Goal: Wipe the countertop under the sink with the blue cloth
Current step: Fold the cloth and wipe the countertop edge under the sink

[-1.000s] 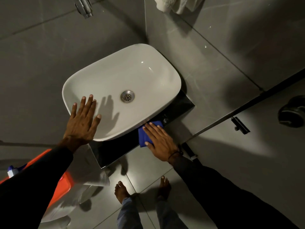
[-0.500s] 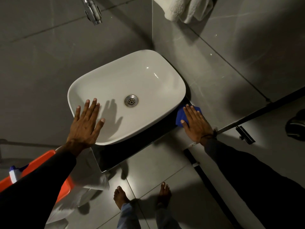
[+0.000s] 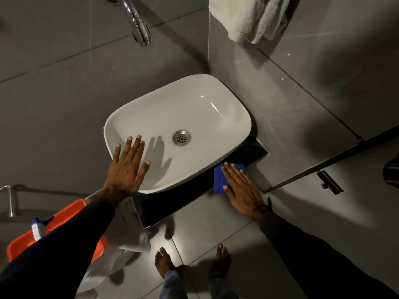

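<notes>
A white basin sink [image 3: 194,108] sits on a black glossy countertop [image 3: 172,203]. My left hand [image 3: 127,169] rests flat with fingers spread on the sink's near-left rim, holding nothing. My right hand [image 3: 241,186] presses flat on the folded blue cloth [image 3: 219,180], which lies on the countertop's front edge just right of the sink. Most of the cloth is under my fingers; its left part and far corner show.
A chrome tap [image 3: 138,22] juts out above the sink. A white towel [image 3: 254,16] hangs at the top right. An orange tub [image 3: 62,216] with a spray bottle [image 3: 37,229] stands at the lower left. My bare feet [image 3: 164,262] are on the grey tiled floor.
My right hand slid the blue cloth right to the countertop's far corner, then back left along the front edge. My left hand stayed on the sink rim.
</notes>
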Motion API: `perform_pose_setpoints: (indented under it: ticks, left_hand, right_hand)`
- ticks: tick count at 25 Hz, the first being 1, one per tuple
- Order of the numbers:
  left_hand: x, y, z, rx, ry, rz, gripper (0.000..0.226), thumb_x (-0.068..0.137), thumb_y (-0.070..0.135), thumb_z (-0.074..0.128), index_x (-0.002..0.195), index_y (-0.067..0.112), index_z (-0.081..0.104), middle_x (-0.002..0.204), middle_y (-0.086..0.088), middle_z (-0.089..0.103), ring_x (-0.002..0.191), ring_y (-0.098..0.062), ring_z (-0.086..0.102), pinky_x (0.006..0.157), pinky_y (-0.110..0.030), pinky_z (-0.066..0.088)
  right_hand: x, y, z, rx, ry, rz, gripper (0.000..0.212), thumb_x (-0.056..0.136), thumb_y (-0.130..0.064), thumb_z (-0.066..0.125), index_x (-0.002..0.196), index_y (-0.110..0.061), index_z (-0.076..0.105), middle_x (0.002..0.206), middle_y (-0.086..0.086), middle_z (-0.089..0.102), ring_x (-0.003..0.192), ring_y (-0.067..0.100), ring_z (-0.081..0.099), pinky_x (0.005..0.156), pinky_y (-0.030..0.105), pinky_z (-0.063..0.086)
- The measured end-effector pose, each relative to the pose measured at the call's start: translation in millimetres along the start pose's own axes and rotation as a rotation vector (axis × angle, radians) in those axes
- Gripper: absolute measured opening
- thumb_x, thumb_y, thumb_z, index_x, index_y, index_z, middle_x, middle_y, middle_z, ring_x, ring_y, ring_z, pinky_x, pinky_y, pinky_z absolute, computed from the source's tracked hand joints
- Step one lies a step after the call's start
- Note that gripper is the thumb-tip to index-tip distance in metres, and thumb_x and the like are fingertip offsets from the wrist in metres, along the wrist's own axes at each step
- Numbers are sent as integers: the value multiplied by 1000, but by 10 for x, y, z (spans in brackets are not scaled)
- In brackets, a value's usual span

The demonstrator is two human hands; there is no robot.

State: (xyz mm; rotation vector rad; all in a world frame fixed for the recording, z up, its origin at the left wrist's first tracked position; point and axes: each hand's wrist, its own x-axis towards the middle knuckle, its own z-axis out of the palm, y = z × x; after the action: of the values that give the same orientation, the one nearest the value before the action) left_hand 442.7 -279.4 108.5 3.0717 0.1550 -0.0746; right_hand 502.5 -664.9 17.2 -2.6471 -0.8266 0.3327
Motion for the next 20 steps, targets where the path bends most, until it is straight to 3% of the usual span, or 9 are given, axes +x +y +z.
perform_pose_setpoints:
  ticks: [5, 8, 13, 20]
  left_hand:
    - [20, -15, 17, -20, 20, 7, 73, 103, 52, 15, 164, 11, 14, 174, -2, 4, 161, -22, -4, 131, -50, 1]
    - [20, -16, 17, -22, 21, 4, 73, 103, 53, 15, 164, 12, 14, 174, -3, 5, 162, -23, -3, 131, -50, 2]
    - [32, -28, 61, -8, 38, 10, 71, 104, 52, 18, 164, 13, 15, 174, -3, 5, 162, -23, -2, 131, -50, 2]
    - [-7, -58, 40, -130, 93, 51, 69, 105, 50, 16, 163, 13, 17, 174, -3, 7, 162, -23, 0, 131, -51, 8]
  right_hand:
    - [279, 682, -423, -68, 20, 264, 62, 106, -31, 36, 160, -15, 10, 169, 3, 9, 157, 20, 8, 129, 41, 11]
    - [292, 652, -384, -94, 3, 300, 62, 107, -29, 34, 160, -12, 6, 169, 5, 5, 157, 22, 4, 129, 43, 9]
    - [81, -98, 6, 15, -29, 181, 63, 105, -19, 39, 160, -12, 10, 169, 4, 3, 157, 23, 1, 129, 44, 5]
    - [-201, -1577, 643, 10, -64, -18, 65, 101, -25, 36, 160, -11, 11, 169, 4, 6, 157, 24, 1, 129, 43, 9]
